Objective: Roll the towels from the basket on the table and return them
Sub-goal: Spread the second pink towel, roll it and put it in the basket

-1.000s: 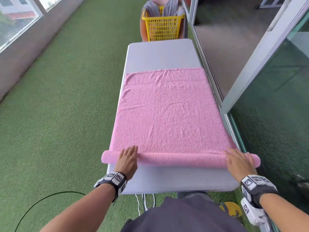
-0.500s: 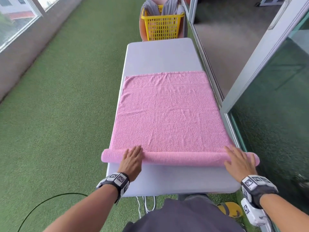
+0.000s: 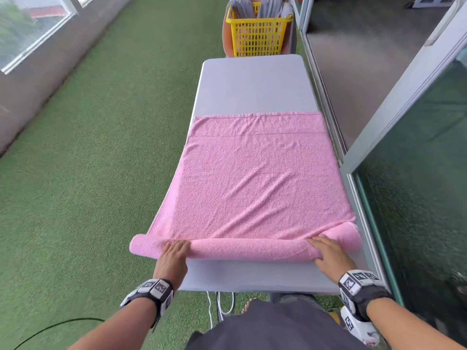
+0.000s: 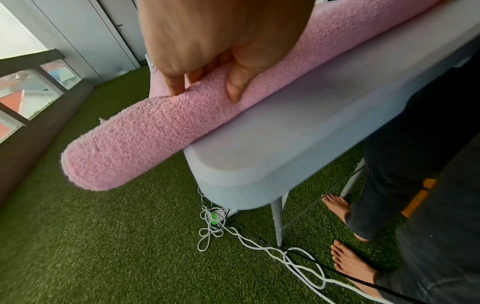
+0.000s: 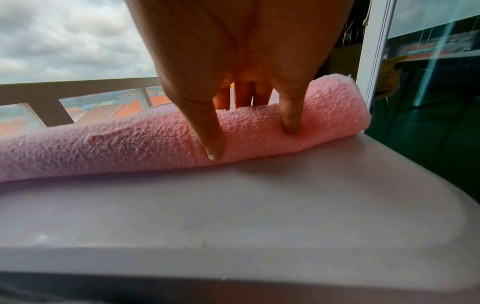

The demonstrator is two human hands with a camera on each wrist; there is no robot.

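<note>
So we're mid-roll on the pink towel (image 3: 255, 183). Nearest me, the left hand (image 3: 173, 258) and right hand (image 3: 328, 253) each sit on the rolled part at the near end of the desk (image 3: 252, 276), fingers draped over the top and thumbs tucked against the near side, so they're gripping the roll loosely. The left end of the roll overhangs the desk edge. Most of the towel lies flat ahead, so next I'd guess it's an even push forward. The yellow basket (image 3: 257, 34) waits past the far end.
</note>
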